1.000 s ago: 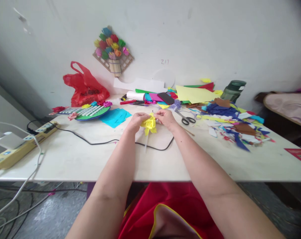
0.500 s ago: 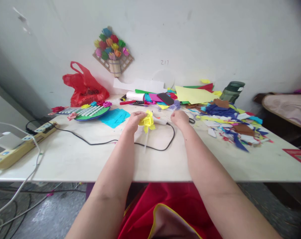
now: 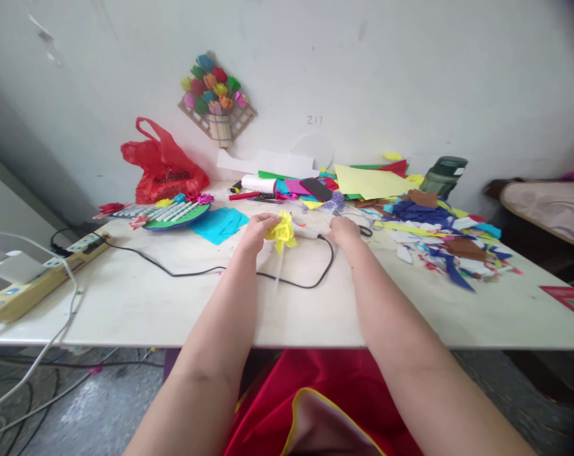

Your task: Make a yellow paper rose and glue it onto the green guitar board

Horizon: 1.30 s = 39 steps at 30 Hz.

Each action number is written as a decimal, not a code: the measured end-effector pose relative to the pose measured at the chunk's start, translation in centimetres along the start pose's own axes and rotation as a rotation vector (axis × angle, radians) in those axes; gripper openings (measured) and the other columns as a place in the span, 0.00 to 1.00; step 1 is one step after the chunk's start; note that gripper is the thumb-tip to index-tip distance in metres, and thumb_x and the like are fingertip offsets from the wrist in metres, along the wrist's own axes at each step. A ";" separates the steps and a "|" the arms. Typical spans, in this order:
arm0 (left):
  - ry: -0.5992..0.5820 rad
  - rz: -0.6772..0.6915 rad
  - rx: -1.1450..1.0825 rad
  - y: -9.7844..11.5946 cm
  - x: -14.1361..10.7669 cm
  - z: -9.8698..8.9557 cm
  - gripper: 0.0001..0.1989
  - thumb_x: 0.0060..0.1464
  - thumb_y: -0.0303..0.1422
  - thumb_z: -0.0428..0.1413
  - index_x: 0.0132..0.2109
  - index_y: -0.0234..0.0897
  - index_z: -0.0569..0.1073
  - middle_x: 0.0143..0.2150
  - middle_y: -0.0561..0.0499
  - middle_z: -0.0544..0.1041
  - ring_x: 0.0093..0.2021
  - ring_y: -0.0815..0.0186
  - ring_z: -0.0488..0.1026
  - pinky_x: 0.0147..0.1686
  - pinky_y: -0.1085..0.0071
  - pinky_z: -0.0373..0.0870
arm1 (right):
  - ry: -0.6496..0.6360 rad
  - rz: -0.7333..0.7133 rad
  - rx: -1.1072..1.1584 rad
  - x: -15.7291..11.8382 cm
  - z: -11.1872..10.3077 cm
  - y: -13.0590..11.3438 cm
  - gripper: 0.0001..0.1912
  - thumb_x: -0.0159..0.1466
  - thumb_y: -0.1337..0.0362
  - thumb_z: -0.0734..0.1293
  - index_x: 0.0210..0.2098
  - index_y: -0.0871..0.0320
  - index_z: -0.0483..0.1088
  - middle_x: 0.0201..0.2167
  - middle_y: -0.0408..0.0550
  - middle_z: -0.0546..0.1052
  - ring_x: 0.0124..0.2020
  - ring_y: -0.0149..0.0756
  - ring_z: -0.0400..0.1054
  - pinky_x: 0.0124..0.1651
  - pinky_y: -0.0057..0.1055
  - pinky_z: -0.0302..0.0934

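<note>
My left hand (image 3: 260, 232) is closed on a yellow paper flower (image 3: 281, 232), pinching it from its left side. A translucent glue stick (image 3: 278, 271) shows below the flower, pointing toward me. Behind the flower lies a white glue gun (image 3: 306, 232), partly covered by the petals, with a black cord (image 3: 331, 258) leaving its right end. Just right of that end, my right hand (image 3: 344, 230) is held with its fingers pressed together. Whatever is between those fingers is too small to make out. Black scissor handles (image 3: 365, 231) rest right beside it.
Blue paper sheets (image 3: 218, 225) and a green board with white rolls (image 3: 173, 215) lie left. A power strip (image 3: 44, 278) sits at the left edge. Paper scraps (image 3: 462, 247) heap up on the right, before a green bottle (image 3: 443, 175). A phone (image 3: 315, 189) lies at the back.
My right hand has shifted slightly right and nearer to me, with its fingers still together. My left hand and the yellow flower have stayed almost in place.
</note>
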<state>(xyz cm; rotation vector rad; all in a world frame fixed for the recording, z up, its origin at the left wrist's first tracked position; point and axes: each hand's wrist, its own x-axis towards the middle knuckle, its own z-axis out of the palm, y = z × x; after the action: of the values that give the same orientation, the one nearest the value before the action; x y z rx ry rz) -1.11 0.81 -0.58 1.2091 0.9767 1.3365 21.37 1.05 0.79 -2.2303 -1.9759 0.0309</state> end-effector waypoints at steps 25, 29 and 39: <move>-0.079 -0.037 0.072 0.3 -0.3 0.0 0.11 0.33 0.36 0.62 0.25 0.34 0.72 0.20 0.54 0.71 0.21 0.70 0.68 0.23 0.74 0.60 | 0.108 -0.382 0.852 -0.5 -0.3 -2.1 0.16 0.61 0.61 0.61 0.42 0.64 0.74 0.18 0.43 0.71 0.22 0.29 0.63 0.31 0.27 0.58; -0.116 -0.043 0.095 0.3 -0.5 0.1 0.11 0.34 0.37 0.62 0.26 0.33 0.73 0.21 0.53 0.72 0.22 0.70 0.68 0.24 0.74 0.61 | 0.002 -0.446 1.001 -1.5 -0.7 -2.7 0.20 0.61 0.62 0.62 0.50 0.66 0.70 0.15 0.38 0.67 0.20 0.26 0.59 0.29 0.26 0.57; -0.184 -0.069 0.112 0.4 -0.9 0.2 0.12 0.35 0.35 0.63 0.28 0.32 0.75 0.22 0.52 0.73 0.22 0.70 0.69 0.24 0.74 0.62 | -0.201 -0.541 1.016 -2.1 -1.3 -2.7 0.21 0.62 0.60 0.63 0.51 0.64 0.70 0.15 0.36 0.60 0.19 0.24 0.52 0.25 0.25 0.49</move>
<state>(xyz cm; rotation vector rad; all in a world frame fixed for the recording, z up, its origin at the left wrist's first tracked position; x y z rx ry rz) -1.07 -0.11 -0.25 1.3457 0.9621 1.1076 18.59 -0.81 2.23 -1.0640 -1.9141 0.9662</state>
